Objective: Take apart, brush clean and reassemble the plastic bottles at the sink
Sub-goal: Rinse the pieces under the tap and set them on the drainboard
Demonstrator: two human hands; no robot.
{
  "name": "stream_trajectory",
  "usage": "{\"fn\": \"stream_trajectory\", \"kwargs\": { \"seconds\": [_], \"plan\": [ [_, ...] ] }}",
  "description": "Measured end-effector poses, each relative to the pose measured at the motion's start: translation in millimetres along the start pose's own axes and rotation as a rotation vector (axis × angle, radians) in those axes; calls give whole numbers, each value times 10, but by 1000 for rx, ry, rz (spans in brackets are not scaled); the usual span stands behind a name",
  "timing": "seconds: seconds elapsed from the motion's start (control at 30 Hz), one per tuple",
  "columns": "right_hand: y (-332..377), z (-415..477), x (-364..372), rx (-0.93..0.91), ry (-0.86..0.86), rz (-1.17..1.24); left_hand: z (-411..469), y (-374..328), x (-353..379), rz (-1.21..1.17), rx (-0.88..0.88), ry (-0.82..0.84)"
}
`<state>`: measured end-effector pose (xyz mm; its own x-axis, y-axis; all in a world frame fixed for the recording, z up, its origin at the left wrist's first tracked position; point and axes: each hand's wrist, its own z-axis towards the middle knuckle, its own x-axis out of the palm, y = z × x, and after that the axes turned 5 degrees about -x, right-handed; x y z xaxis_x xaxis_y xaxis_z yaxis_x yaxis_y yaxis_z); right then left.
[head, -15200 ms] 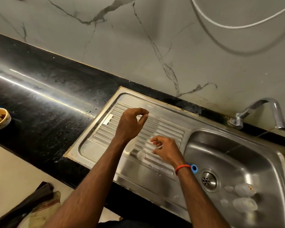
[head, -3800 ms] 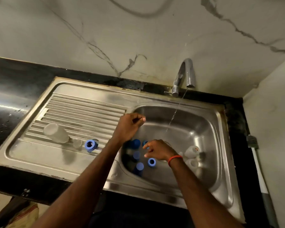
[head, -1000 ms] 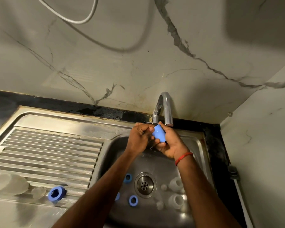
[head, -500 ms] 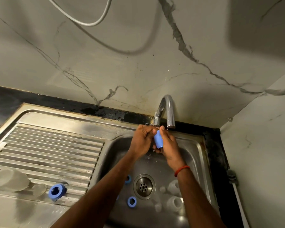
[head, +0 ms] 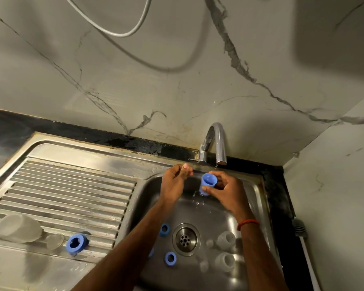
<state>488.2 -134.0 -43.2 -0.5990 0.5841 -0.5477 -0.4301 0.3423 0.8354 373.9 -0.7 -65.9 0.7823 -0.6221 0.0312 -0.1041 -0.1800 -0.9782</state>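
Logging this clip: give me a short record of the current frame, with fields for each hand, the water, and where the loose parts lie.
right hand: holds blue cap, open end up, below the tap
left hand: beside it, fingers curled; contents not visible
water: thin trickle from the spout
basin: at least two blue rings, two clear bottles by the drain
drainboard: clear bottle lying down, blue ring

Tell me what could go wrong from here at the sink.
1. The right hand holds the wet blue cap by fingertips alone under the thin stream from the tap; it may slip into the sink basin.
2. Loose blue rings and clear pieces lie around the drain; a dropped cap could scatter them, and parts might get mismatched at reassembly.
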Motion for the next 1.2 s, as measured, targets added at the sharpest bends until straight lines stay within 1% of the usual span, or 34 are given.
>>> {"fn": "stream_trajectory", "kwargs": {
  "seconds": [0.07, 0.17, 0.2, 0.3, 0.33, 0.43, 0.53, 0.6, 0.7, 0.8, 0.9, 1.0, 1.1, 1.17, 1.2],
  "plan": [
    [22, 31, -38, 2, -58, -90, -11, -24, -4, 2, -8, -8],
    [45, 55, -86, -42, 66, -110, -13, -39, 2, -9, -2, -9],
    [31, 63, -91, -44, 74, -121, -19, -42, 2, -12, -1, -9],
    [30, 78, -65, -49, -75, -151, -33, -35, 3, -18, -18, -2],
    [30, 88, -39, -54, -83, -125, -36, -35, 0, -21, -24, 1],
    [13, 59, 19, -42, -8, -86, -37, -32, -11, -32, -28, 2],
    [-56, 25, 17, 2, -71, -157, -45, -20, -6, -5, -49, 1],
    [-62, 19, 30, 9, -31, -121, -41, -29, 9, 15, -56, -2],
    [-49, 38, 33, 16, -85, -182, -24, -45, 9, 7, -56, -3],
    [-39, 42, 33, 5, -22, -140, -29, -47, 15, 11, -42, 6],
    [-14, 56, 37, -6, -81, -189, -31, -53, 21, 0, -45, 6],
    [6, 65, 50, -19, -34, -161, -31, -62, 7, 5, -43, 1],
    [20, 79, 31, -16, -83, -220, -45, -60, 2, 3, -49, 8],
    [23, 87, 29, -31, -35, -176, -41, -48, 5, 22, -48, 3],
    [13, 89, 34, -34, -45, -182, -34, -43, 7, 30, -51, 4]
  ]
}}
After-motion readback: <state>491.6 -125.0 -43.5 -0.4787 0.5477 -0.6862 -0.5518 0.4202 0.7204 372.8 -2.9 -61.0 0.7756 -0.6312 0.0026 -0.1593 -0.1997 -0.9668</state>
